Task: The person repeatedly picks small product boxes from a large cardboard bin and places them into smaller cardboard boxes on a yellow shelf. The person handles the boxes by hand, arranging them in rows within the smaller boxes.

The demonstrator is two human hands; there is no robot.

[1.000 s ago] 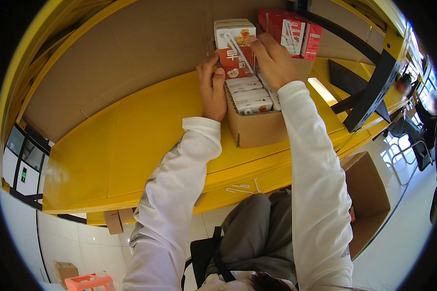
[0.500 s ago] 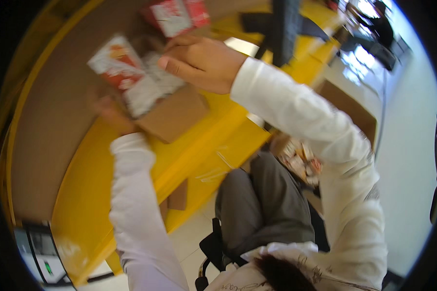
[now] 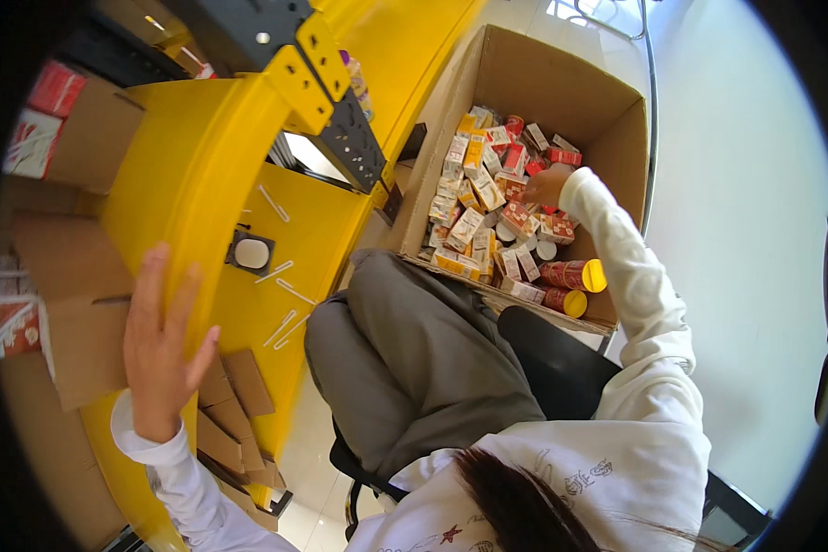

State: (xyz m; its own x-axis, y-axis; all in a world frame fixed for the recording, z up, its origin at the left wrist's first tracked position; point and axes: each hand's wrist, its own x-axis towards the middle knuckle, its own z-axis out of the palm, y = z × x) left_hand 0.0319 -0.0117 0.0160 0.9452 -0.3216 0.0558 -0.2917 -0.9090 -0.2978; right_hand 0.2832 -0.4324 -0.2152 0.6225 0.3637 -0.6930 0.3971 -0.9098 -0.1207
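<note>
"What is the right hand [image 3: 547,189] at?"

"It is down in the big cardboard box [image 3: 557,69], on the heap of small drink cartons [image 3: 474,152]. Its fingertips are hidden, so I can't tell whether it grips one."

"And the left hand [image 3: 159,336]?"

"Loose, fingers spread, holding nothing, over the rounded front edge of the upper yellow shelf [image 3: 179,138]."

"How do the cartons look?"

"Little blocks with crisp corners: white with orange-yellow, and white with red, tumbled over one another. Two red canisters [image 3: 566,273] with yellow lids lie by the box's near right corner."

"Any room to move?"

"The box top is wide open. The heap sits below the rim, and bare wall shows along the far and right edges. The near edge is tighter, with the knees [image 3: 386,285] close to the near left corner. On the lower yellow shelf [image 3: 336,225], white straws [image 3: 296,293] lie scattered near the front edge."

"Which way do the cartons point?"

"Every way. The red-and-white carton [image 3: 521,221] just beside the right hand lies with its long axis slanting toward the near right corner. The canisters lie on their sides, lids toward the right edge."
</note>
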